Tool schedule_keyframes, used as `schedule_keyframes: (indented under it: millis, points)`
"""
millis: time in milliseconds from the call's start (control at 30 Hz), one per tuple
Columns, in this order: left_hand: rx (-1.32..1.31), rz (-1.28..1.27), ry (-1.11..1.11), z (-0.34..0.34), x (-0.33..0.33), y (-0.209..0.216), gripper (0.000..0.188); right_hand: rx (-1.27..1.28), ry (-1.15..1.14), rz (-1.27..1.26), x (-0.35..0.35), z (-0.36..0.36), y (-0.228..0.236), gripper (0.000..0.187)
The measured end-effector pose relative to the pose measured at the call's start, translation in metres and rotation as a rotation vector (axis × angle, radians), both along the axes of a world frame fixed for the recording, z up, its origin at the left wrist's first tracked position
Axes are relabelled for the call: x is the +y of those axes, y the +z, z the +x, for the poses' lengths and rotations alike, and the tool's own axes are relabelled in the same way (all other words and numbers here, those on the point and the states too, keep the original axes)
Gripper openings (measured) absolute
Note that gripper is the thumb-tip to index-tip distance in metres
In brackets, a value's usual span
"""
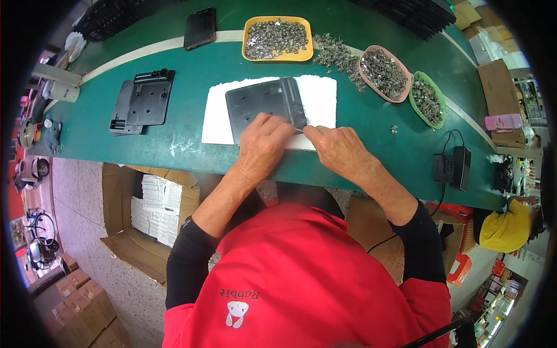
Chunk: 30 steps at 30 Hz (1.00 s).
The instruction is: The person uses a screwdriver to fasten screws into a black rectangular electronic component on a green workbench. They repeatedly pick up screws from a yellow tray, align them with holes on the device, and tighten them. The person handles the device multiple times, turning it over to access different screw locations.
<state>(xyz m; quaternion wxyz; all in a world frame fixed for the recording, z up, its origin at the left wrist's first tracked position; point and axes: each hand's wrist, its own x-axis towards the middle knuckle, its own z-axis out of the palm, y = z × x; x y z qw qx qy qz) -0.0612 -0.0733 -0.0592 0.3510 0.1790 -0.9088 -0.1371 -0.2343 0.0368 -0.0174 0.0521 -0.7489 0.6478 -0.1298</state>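
A flat black plastic cover [255, 101] lies slightly turned on a white foam sheet [321, 95]. My left hand [262, 144] is closed on its near edge, with curled fingers resting over the surface. Close by, at the cover's near right corner, my right hand [343, 152] is closed in a pinch. Something small and thin seems to be between its fingertips, but I cannot make out what it is. The fingers of both hands hide that corner in part.
Small metal clips fill a yellow tray [278, 56], a pink tray [383, 72] and a green tray [427, 100]; a loose clip pile [336, 53] lies between. Two stacked black covers [145, 101] sit left. A black power adapter [461, 168] is right. Below stands an open carton [119, 203].
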Motion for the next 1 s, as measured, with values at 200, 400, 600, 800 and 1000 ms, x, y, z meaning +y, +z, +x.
schedule_keyframes:
  millis: [200,400,600,800,1000]
  points:
    - [0.015,-0.048,0.005,0.000,0.001,-0.001,0.021,0.034,-0.022,-0.024,0.002,0.004,0.000,0.009]
    - [0.086,0.077,0.066,-0.002,0.005,0.007,0.032,-0.149,-0.021,-0.092,-0.003,-0.007,-0.006,0.010]
    - [-0.019,0.087,0.137,-0.004,0.011,0.013,0.042,-1.313,-0.227,-0.423,-0.012,-0.005,-0.006,0.013]
    - [0.023,0.051,0.125,-0.004,0.011,0.007,0.045,-1.238,-0.423,-0.282,0.001,0.001,-0.017,0.013]
    - [0.039,0.075,0.136,-0.005,0.012,0.006,0.045,-0.537,-0.245,-0.219,0.021,-0.003,0.009,0.021]
